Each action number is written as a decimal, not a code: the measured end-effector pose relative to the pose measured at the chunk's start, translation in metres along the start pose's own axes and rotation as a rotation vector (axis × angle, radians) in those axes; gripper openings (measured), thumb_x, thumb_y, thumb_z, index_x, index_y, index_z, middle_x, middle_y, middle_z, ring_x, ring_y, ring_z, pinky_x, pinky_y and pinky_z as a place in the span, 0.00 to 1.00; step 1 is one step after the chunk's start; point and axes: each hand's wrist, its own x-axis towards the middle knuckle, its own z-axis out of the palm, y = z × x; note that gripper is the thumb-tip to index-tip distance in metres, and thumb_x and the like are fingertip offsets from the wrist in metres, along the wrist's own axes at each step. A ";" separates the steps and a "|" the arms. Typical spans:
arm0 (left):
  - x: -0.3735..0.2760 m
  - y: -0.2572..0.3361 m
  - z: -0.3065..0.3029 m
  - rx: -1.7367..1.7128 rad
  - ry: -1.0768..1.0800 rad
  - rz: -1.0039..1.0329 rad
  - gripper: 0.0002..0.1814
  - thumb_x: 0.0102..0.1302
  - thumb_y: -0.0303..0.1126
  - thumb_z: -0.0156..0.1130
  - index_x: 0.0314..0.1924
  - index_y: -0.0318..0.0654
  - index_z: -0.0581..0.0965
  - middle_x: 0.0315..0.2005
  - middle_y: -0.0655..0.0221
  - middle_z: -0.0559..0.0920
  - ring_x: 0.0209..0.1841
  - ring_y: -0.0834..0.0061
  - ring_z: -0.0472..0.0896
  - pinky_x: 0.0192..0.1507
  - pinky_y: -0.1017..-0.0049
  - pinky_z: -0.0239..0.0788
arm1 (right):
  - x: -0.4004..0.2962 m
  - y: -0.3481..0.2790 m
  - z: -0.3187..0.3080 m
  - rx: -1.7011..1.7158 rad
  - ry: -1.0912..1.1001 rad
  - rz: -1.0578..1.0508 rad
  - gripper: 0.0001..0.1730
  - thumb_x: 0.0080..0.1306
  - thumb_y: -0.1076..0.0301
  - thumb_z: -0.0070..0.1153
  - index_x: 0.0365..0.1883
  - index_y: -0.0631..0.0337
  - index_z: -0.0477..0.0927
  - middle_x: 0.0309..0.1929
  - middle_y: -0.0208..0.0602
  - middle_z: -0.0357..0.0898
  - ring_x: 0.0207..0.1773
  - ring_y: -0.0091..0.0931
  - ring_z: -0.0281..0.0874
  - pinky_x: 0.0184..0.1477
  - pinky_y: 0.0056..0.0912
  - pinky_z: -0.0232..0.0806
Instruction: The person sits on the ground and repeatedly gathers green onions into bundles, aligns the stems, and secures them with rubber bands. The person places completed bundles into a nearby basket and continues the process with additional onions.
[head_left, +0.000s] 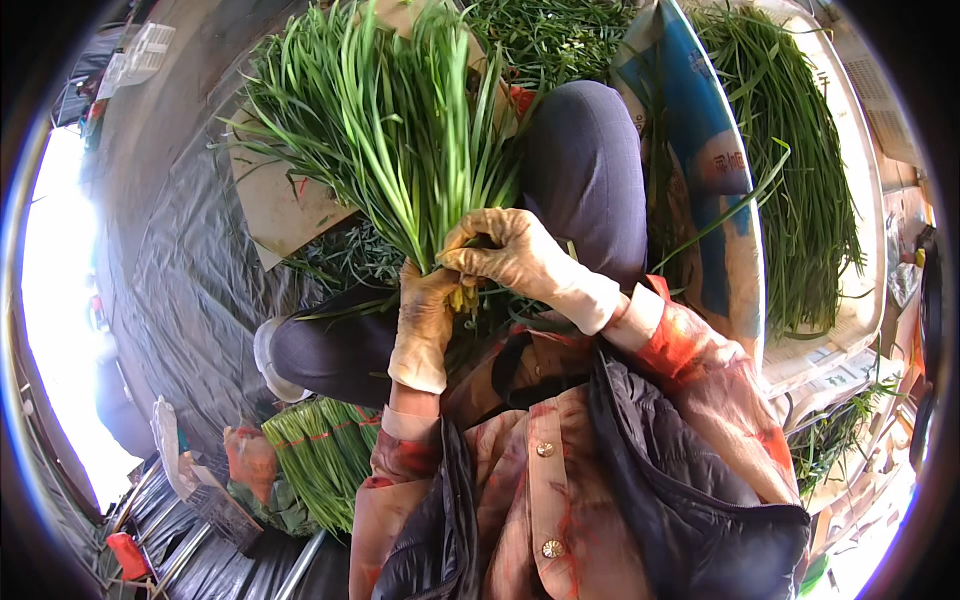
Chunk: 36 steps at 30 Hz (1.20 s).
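Observation:
A thick bunch of garlic chives (375, 142) fans out away from me, its long green leaves pointing to the top of the view. My left hand (427, 322), in a stained rubber glove, is closed around the bunch near its pale root ends (466, 296). Across from it, my right hand (517, 251) wears a similar glove. Its thumb and forefinger pinch at the stems on the bunch's right side, just above the left hand. The curled fingers hide part of the stem bases.
Long chives (787, 172) fill a white plastic crate (862, 225) at right. A printed blue and white sack (712, 165) stands between it and my knee. Loose leaves (555, 45) lie ahead, beside a flat board (281, 195). Tied chive bundles (326, 454) rest at lower left near plastic sheeting (202, 285).

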 end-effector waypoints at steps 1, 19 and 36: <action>0.000 0.001 -0.003 -0.079 -0.018 -0.060 0.21 0.50 0.20 0.61 0.48 0.32 0.76 0.35 0.66 0.81 0.35 0.70 0.82 0.41 0.72 0.77 | 0.004 0.006 0.000 0.004 -0.022 -0.014 0.08 0.64 0.71 0.63 0.37 0.66 0.80 0.31 0.28 0.80 0.30 0.16 0.75 0.35 0.20 0.70; 0.021 -0.005 -0.019 -0.413 -0.291 -0.323 0.20 0.59 0.29 0.63 0.48 0.20 0.76 0.57 0.47 0.75 0.36 0.69 0.80 0.36 0.75 0.75 | -0.050 -0.031 0.010 -0.228 -0.740 -0.232 0.03 0.59 0.74 0.61 0.30 0.62 0.79 0.30 0.38 0.78 0.35 0.35 0.78 0.38 0.34 0.70; -0.027 0.004 -0.008 -0.033 -0.022 -0.077 0.27 0.51 0.22 0.69 0.54 0.33 0.74 0.43 0.62 0.82 0.41 0.68 0.84 0.47 0.71 0.79 | -0.006 0.015 0.000 0.203 0.000 0.069 0.39 0.58 0.53 0.69 0.61 0.65 0.69 0.52 0.39 0.78 0.53 0.27 0.74 0.56 0.31 0.67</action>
